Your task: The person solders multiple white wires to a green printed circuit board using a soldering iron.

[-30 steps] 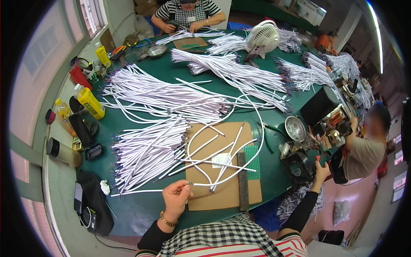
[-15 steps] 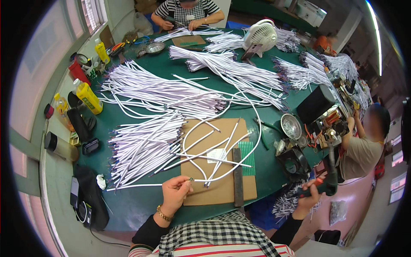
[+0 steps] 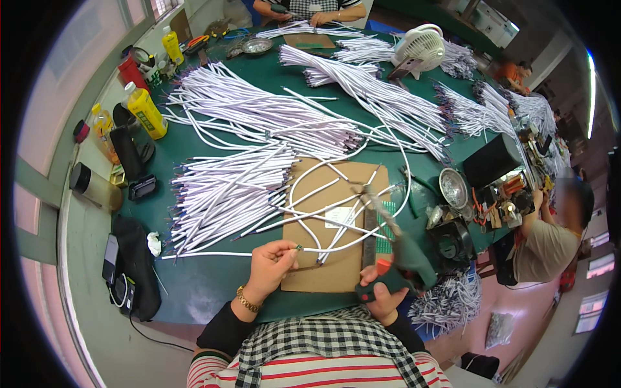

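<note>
My left hand is closed in a pinch at the front of the cardboard sheet, on a white cable that runs in from the left. A tiny green piece shows at the fingertips, too small to make out fully. In my right hand is a dark green soldering gun with a red trigger, its blurred tip pointing up and away over the cardboard. Several loose white cables cross the sheet. A dark metal bar lies near a green circuit board panel, partly behind the gun.
Bundles of white cables cover the green table. Pliers, a metal bowl and a black box stand to the right; a fan is farther back. Bottles line the left. Other people work across and at right.
My right hand has brought the soldering gun from the right, beyond the table edge, to in front of me over the cardboard. My left hand keeps its pinch. The whole view has shifted slightly.
</note>
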Demonstrator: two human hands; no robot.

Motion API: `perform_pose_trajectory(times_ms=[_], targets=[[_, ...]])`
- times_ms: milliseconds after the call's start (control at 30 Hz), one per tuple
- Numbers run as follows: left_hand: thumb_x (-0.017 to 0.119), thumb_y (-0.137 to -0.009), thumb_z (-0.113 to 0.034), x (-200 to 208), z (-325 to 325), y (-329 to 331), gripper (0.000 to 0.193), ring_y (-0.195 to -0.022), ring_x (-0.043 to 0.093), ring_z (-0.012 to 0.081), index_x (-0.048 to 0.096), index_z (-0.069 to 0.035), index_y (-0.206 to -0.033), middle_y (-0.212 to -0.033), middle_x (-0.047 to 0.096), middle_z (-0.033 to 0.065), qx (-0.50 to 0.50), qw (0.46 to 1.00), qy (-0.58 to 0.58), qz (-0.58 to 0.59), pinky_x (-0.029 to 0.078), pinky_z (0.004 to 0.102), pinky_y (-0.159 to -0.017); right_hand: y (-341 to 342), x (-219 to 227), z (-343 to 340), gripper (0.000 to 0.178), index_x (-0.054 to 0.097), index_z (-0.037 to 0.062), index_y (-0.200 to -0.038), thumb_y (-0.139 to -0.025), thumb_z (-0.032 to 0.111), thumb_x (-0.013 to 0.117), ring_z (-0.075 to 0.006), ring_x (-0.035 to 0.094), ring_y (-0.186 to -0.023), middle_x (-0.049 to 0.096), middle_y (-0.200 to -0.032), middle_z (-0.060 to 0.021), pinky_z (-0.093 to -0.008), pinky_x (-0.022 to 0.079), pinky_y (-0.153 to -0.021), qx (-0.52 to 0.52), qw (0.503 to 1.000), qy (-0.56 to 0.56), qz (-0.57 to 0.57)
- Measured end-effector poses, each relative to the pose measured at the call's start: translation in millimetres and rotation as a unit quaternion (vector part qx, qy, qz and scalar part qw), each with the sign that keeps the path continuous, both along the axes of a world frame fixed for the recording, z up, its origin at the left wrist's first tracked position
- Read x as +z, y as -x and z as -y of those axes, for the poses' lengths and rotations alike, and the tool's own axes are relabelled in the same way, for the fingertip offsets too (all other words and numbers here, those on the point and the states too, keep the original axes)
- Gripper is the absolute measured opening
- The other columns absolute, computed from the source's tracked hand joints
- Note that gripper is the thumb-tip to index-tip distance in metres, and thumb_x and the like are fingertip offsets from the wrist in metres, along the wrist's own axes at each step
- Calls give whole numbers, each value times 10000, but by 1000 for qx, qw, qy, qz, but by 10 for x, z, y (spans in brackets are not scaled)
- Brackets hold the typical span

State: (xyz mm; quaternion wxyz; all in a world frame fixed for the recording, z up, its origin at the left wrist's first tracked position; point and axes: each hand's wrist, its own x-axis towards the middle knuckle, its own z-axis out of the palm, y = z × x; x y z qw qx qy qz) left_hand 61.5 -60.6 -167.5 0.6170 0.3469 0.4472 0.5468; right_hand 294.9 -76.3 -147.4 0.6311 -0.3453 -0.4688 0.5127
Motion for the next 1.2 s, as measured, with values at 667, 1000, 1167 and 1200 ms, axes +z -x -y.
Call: perform_pose_trajectory(times_ms=[667, 1000, 1167, 1200], targets=[[629, -882, -107, -42, -88, 83, 180, -449, 375, 7, 642, 32, -996, -642, 594, 21, 29, 996, 72, 36, 265, 160, -409, -284, -33, 258, 208, 606, -16, -1040, -833, -34, 602, -166, 609, -698, 626, -829, -110, -254, 517, -593, 186, 918, 346, -56], [617, -886, -102, 0, -88, 88, 170, -455, 378, 6, 641, 20, -1003, -637, 582, 15, 28, 995, 82, 49, 255, 157, -403, -335, -15, 179, 163, 586, -27, -1026, -882, -15, 510, -196, 630, -809, 622, -880, -130, -292, 541, -689, 246, 911, 313, 104], [619, -879, -88, 29, -83, 70, 159, -448, 390, 0, 649, 19, -993, -628, 586, 10, 39, 995, 88, 17, 258, 157, -394, -275, 3, 145, 159, 589, -37, -1018, -889, 22, 516, -196, 629, -806, 623, -880, -131, -295, 542, -695, 232, 898, 341, 156], [618, -878, -86, 33, -83, 68, 157, -443, 390, -2, 650, 19, -991, -622, 587, 8, 39, 996, 84, 13, 259, 156, -392, -246, 16, 145, 156, 577, -13, -989, -844, 42, 557, -164, 589, -737, 602, -812, -89, -276, 496, -649, 232, 910, 301, 168]])
